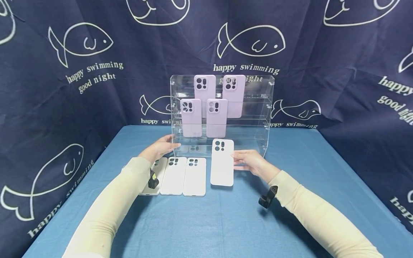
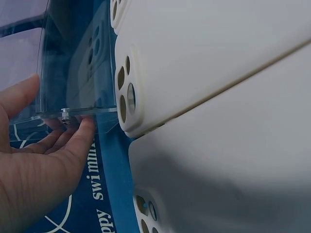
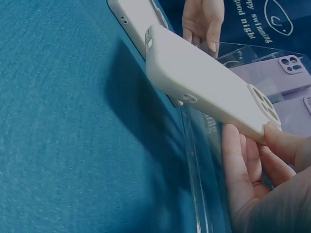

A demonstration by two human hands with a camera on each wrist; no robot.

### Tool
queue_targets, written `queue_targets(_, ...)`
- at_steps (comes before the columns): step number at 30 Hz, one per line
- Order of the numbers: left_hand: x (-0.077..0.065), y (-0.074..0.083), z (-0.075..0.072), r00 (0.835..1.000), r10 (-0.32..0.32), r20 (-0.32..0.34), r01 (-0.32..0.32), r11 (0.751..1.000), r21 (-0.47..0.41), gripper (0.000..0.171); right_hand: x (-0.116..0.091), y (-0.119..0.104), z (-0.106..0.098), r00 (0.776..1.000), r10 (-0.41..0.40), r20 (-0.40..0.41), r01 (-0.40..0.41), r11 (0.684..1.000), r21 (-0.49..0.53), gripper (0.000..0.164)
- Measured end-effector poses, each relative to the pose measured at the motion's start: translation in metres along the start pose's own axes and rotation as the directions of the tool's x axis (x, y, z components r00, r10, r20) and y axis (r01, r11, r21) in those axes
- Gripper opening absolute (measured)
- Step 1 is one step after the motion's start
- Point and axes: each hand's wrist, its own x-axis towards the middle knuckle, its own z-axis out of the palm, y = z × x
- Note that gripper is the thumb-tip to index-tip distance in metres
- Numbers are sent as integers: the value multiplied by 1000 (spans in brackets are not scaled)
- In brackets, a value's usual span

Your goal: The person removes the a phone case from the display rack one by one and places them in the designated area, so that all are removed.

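My right hand (image 1: 250, 162) pinches the right edge of a white phone case (image 1: 222, 165), thumb on one face and fingers on the other. The case is raised above the cloth, camera cutouts towards the stand, as its shadow in the right wrist view shows. A clear acrylic display stand (image 1: 248, 134) with stepped shelves is right behind it. My left hand (image 1: 161, 147) holds the stand's left side panel, thumb at the front and fingers round the outside. Three white phone cases (image 1: 195, 179) lie side by side before the stand, the leftmost partly hidden by my left forearm.
Two lilac phone cases (image 1: 233, 95) lean on the stand's top tier and two more lilac cases (image 1: 217, 120) on the tier below. Blue cloth (image 1: 206, 229) covers the table. A dark curtain (image 1: 180, 46) with fish drawings hangs behind and at both sides.
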Motion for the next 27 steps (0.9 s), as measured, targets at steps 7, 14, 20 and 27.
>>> queue_targets(7, 0, -1, 1, 1000, -13, -8, 13, 1000, 16, 83, 4, 11, 2, 1000, 23, 4, -23, 1000, 6, 46)
queue_targets(14, 1, -4, 1, 1000, 1, -8, -1, 1000, 5, 81, 4, 16, 7, 999, 50, 0, -50, 999, -6, 44)
queue_targets(20, 1, -3, 0, 1000, 7, -6, -7, 1000, 4, 81, 6, 21, 10, 998, 70, -4, -70, 997, -11, 43)
queue_targets(27, 1, 1, 1, 1000, -6, -7, 6, 1000, 4, 82, 6, 25, 12, 998, 64, -10, -64, 998, -4, 44)
